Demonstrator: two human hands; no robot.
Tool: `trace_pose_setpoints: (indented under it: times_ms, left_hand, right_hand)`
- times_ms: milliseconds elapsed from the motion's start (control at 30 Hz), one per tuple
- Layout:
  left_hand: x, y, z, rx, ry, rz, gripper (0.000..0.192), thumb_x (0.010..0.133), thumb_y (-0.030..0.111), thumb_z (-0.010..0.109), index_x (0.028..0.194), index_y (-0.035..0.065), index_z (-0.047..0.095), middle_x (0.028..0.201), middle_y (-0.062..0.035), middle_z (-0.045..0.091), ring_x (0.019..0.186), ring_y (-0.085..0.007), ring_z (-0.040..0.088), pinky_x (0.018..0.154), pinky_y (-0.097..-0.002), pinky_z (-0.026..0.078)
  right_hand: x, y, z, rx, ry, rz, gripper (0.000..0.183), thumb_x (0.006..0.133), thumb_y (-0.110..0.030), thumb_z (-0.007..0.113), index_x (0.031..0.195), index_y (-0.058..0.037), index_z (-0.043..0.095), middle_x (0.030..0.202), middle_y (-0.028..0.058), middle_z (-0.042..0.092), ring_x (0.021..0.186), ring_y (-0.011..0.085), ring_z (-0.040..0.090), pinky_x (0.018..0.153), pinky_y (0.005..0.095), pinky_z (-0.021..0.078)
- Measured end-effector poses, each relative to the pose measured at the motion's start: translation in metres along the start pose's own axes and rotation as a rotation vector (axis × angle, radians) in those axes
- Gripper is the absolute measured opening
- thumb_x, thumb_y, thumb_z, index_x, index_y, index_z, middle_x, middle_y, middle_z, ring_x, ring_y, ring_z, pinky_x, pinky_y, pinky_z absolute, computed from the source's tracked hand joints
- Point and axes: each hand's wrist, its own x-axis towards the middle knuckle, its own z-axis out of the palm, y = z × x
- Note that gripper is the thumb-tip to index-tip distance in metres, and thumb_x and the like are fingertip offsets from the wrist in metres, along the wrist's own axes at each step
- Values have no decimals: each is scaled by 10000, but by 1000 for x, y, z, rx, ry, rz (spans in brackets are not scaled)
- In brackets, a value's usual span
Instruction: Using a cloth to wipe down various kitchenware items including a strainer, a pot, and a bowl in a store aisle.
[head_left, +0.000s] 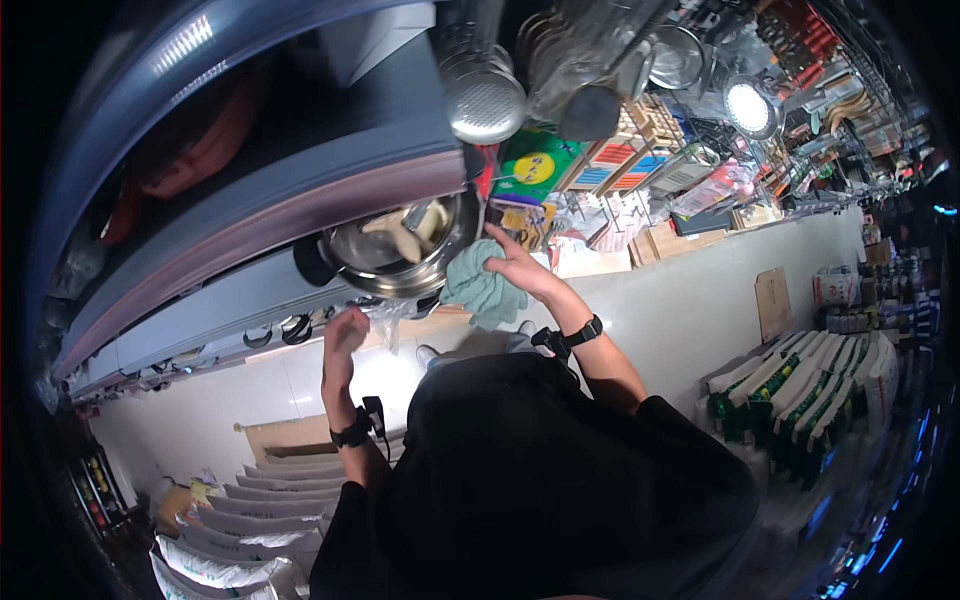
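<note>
A green cloth (484, 285) hangs bunched in my right hand (517, 262), between the thumb and the fingers, close to the right side of a shiny metal pan (394, 281) on a shelf. Pale and metallic shapes show in the pan, some perhaps reflections. My left hand (347, 330) is just below the pan, its fingers curled and slightly blurred; whether it holds anything is unclear. Clear plastic wrap (390, 322) hangs between the two hands. A black handle or knob (313, 260) sticks out at the pan's left side.
Grey shelf edges (300, 187) run across the upper left. Strainers and a grater-like metal skimmer (487, 105) hang above, beside packaged goods. White sacks (262, 510) stand in a row at lower left, and more sacks (810, 382) at right. A cardboard piece (772, 304) is on the right.
</note>
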Motion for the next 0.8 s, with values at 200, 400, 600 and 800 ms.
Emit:
trace_pose_setpoints:
  times_ms: [200,400,600,800]
  left_hand:
    - [2,58,100,78,-298,-3,91,830,66,563,857,0,619,777,-16,583,729,-94,499,659,-250,381]
    - [56,55,211,-6,-264,44,144,969,110,542,1060,27,616,757,22,518,697,-57,452,629,-207,361]
    - [125,56,274,54,25,328,228,1003,86,487,1215,25,547,851,7,541,787,-72,504,733,-218,419]
    - [204,74,283,114,306,477,333,1008,143,456,1309,4,487,1083,-53,578,962,-103,541,854,-230,440]
  right_hand:
    - [-33,-3,-91,-55,-274,-128,511,845,-16,559,1351,-47,498,1325,98,542,1283,199,460,1074,321,351]
    - [-63,20,-175,35,-246,-119,529,869,-63,602,1376,-40,455,1317,100,532,1251,191,474,1059,314,368]
    - [-83,20,-236,251,-344,-156,808,730,26,540,1500,-47,304,1508,121,362,1434,218,269,1170,319,178]
    - [-78,14,-264,57,-298,-267,781,774,40,574,1500,-48,297,1500,136,365,1425,231,279,1164,323,192]
